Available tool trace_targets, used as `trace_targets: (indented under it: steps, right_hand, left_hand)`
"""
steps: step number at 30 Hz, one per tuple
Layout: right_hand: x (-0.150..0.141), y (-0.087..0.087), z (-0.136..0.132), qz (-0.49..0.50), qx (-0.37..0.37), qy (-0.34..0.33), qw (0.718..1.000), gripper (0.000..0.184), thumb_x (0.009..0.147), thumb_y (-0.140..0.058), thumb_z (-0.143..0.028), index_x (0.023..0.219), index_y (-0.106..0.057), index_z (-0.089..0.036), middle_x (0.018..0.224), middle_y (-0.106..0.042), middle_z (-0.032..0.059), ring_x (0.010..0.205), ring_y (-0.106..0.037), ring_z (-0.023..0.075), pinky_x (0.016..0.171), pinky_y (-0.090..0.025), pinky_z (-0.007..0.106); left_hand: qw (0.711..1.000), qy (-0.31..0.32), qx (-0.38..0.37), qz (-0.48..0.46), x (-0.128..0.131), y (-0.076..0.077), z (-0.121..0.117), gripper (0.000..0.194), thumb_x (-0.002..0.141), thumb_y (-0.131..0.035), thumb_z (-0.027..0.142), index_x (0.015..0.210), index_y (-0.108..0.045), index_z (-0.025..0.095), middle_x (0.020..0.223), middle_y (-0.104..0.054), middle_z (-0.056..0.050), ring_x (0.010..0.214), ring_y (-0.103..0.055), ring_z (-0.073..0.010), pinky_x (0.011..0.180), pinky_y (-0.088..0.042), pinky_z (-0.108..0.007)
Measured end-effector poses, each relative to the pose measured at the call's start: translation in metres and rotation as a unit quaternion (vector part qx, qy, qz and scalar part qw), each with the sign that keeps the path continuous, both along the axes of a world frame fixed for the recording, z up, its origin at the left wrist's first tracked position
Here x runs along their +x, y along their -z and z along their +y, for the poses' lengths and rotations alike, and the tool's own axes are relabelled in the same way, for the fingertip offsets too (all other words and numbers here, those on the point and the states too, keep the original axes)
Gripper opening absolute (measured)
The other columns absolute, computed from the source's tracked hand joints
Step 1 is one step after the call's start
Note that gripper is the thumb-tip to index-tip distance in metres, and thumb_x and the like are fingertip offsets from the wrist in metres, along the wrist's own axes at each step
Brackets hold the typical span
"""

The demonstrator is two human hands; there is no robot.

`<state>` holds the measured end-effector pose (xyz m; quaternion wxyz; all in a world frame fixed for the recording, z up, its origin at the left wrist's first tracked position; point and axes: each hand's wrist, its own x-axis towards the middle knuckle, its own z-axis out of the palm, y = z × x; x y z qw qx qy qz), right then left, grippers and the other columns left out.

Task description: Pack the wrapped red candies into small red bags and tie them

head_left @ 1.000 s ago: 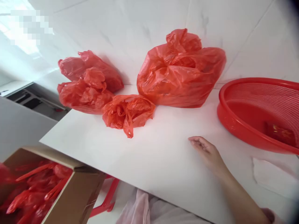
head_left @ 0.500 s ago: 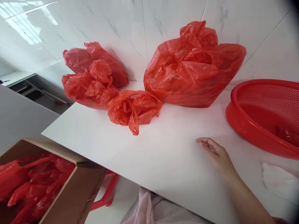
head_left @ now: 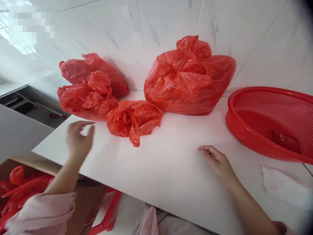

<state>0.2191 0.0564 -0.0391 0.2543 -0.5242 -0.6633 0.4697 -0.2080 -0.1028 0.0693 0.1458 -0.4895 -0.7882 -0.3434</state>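
My left hand (head_left: 80,140) is over the left part of the white table (head_left: 156,166), slightly blurred, with thumb and forefinger apart and nothing between them. Nearest to it are two bunched red plastic bags (head_left: 88,102) against the wall side. My right hand (head_left: 216,160) rests on its side at the table's right half, its fingers loosely curled and no object visible in them. Between the hands, farther back, lies a small crumpled red plastic bag (head_left: 134,119). Behind it stands a large, full red plastic bag (head_left: 188,85), its contents hidden.
At right stands a red mesh basket (head_left: 254,137) with a small red packet (head_left: 286,142) inside. A white cloth or tissue (head_left: 281,186) lies before it. Below the table at left, a cardboard box (head_left: 85,202) holds red bags (head_left: 26,186). A red stool leg (head_left: 110,212) shows beneath the table.
My left hand has come into view from the lower left, over the table. The view has shifted slightly to the right. My right hand keeps its place and pose on the table.
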Motion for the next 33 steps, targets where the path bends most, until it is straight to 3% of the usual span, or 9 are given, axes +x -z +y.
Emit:
trace_targets:
  steps: [4, 8, 12, 16, 19, 22, 26, 29, 33]
  right_hand:
    - [0.000, 0.000, 0.001, 0.008, 0.011, -0.010, 1.000, 0.036, 0.088, -0.051, -0.053, 0.099, -0.065, -0.021, 0.102, -0.068, 0.0058, 0.093, -0.058, 0.0212, 0.079, -0.042, 0.033]
    - [0.000, -0.001, 0.002, 0.002, 0.018, -0.018, 1.000, 0.036, 0.088, -0.050, -0.052, 0.099, -0.066, -0.021, 0.101, -0.068, 0.0053, 0.087, -0.058, 0.0198, 0.079, -0.044, 0.033]
    - [0.002, 0.001, 0.003, 0.006, 0.014, -0.022, 1.000, 0.035, 0.089, -0.049, -0.052, 0.100, -0.065, -0.023, 0.100, -0.067, 0.0042, 0.087, -0.057, 0.0196, 0.078, -0.044, 0.033]
    - [0.002, 0.000, 0.003, 0.004, 0.007, -0.025, 1.000, 0.034, 0.090, -0.049, -0.052, 0.098, -0.065, -0.024, 0.100, -0.067, 0.0042, 0.084, -0.057, 0.0193, 0.076, -0.044, 0.032]
    - [0.001, 0.001, 0.004, -0.001, 0.010, -0.024, 1.000, 0.033, 0.090, -0.049, -0.051, 0.098, -0.065, -0.024, 0.100, -0.067, 0.0036, 0.083, -0.057, 0.0192, 0.075, -0.044, 0.032]
    - [0.001, 0.001, 0.005, 0.004, 0.014, -0.023, 1.000, 0.033, 0.090, -0.049, -0.051, 0.097, -0.065, -0.023, 0.099, -0.068, 0.0040, 0.083, -0.058, 0.0195, 0.075, -0.044, 0.032]
    - [-0.004, -0.010, 0.001, 0.049, 0.001, -0.021, 0.999, 0.033, 0.090, -0.052, -0.051, 0.095, -0.064, -0.021, 0.097, -0.066, 0.0052, 0.088, -0.059, 0.0204, 0.080, -0.045, 0.034]
    - [-0.012, -0.031, -0.013, 0.160, 0.004, -0.047, 0.986, 0.031, 0.089, -0.056, -0.048, 0.104, -0.062, -0.022, 0.107, -0.065, 0.0062, 0.097, -0.060, 0.0207, 0.085, -0.047, 0.034]
    - [-0.022, -0.055, -0.033, 0.293, 0.010, -0.102, 0.951, 0.035, 0.087, -0.065, -0.041, 0.117, -0.058, -0.026, 0.116, -0.064, 0.0048, 0.104, -0.061, 0.0206, 0.089, -0.049, 0.033]
  left_hand:
    - [0.993, 0.057, -0.099, 0.024, 0.037, 0.039, 0.066, 0.021, 0.091, -0.056, 0.034, 0.101, -0.068, 0.021, 0.105, -0.069, -0.005, 0.105, -0.061, -0.0239, 0.097, -0.047, -0.039]
    - [0.984, 0.005, -0.179, 0.021, 0.051, 0.044, 0.119, 0.057, 0.083, -0.063, 0.052, 0.121, -0.059, 0.009, 0.121, -0.062, -0.021, 0.110, -0.060, -0.0347, 0.090, -0.047, -0.045]
    - [0.965, -0.030, -0.261, 0.010, 0.037, 0.010, 0.141, 0.036, 0.078, -0.071, 0.040, 0.100, -0.070, 0.011, 0.087, -0.071, -0.013, 0.089, -0.065, -0.0301, 0.081, -0.049, -0.042]
    - [0.971, -0.075, -0.225, 0.027, 0.027, -0.052, 0.135, 0.037, 0.082, -0.063, 0.044, 0.108, -0.072, 0.020, 0.094, -0.072, -0.006, 0.087, -0.061, -0.0242, 0.083, -0.049, -0.043]
    - [0.984, -0.133, -0.106, 0.060, 0.025, -0.088, 0.123, 0.039, 0.084, -0.058, 0.050, 0.105, -0.073, 0.020, 0.082, -0.068, -0.003, 0.081, -0.059, -0.0212, 0.083, -0.049, -0.042]
    - [0.979, -0.126, 0.149, 0.061, 0.029, -0.100, 0.112, 0.026, 0.084, -0.059, 0.034, 0.086, -0.071, 0.011, 0.066, -0.056, 0.002, 0.066, -0.051, -0.0117, 0.075, -0.048, -0.031]
    - [0.940, 0.048, 0.270, -0.201, 0.073, -0.080, 0.096, 0.027, 0.087, -0.056, 0.036, 0.075, -0.059, 0.012, 0.061, -0.048, 0.005, 0.055, -0.043, -0.0066, 0.059, -0.039, -0.021]
    - [0.890, 0.190, 0.065, -0.409, 0.143, -0.043, 0.087, 0.028, 0.082, -0.066, 0.040, 0.073, -0.054, 0.016, 0.067, -0.052, 0.005, 0.057, -0.047, -0.0072, 0.053, -0.037, -0.018]
    - [0.742, 0.307, -0.143, -0.579, 0.233, 0.012, 0.081, 0.038, 0.087, -0.058, 0.051, 0.070, -0.049, 0.019, 0.057, -0.046, 0.006, 0.048, -0.038, -0.0064, 0.046, -0.033, -0.018]
